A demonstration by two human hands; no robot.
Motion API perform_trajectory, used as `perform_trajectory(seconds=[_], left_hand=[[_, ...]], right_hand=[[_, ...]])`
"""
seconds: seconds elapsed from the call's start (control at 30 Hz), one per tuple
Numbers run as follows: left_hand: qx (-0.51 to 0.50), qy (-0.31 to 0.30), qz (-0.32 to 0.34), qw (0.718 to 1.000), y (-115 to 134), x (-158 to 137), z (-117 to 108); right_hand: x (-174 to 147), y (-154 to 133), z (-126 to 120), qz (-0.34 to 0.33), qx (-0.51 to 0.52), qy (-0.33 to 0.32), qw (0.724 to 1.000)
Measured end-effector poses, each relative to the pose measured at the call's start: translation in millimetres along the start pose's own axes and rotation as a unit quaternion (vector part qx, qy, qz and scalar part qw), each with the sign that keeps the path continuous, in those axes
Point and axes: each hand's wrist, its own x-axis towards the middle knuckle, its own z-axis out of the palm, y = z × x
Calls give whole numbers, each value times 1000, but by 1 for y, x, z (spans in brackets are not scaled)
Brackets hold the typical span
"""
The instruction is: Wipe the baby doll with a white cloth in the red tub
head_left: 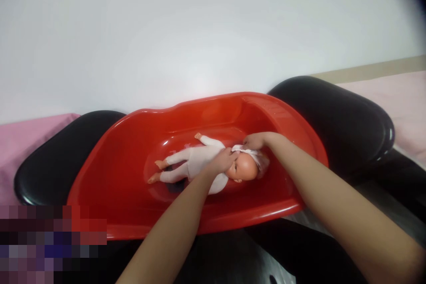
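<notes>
**Two hands on a doll in a red tub**

Left hand (222, 159), fingers curled, rests on the doll's (199, 162) chest; right hand (254, 141) pinches the white cloth (251, 151) at its head. Doll lies supine in the red tub (109, 173): probably light, rigid, smooth plastic; support the torso.

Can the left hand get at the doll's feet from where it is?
Probably yes. The left hand rests on the doll at its chest, and the feet lie uncovered further along the red tub.

Baby doll (203, 162) in white suit, lying on its back at frame centre, head right, feet left, small white cloth (248, 151) at its head
</notes>
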Motion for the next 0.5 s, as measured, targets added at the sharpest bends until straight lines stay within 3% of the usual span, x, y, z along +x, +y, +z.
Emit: perform_trajectory(seconds=[0.5], left_hand=[[-9,-1,14,1000,1,-1,0]], right_hand=[[-3,-3,-1,7,4,-3,1000]])
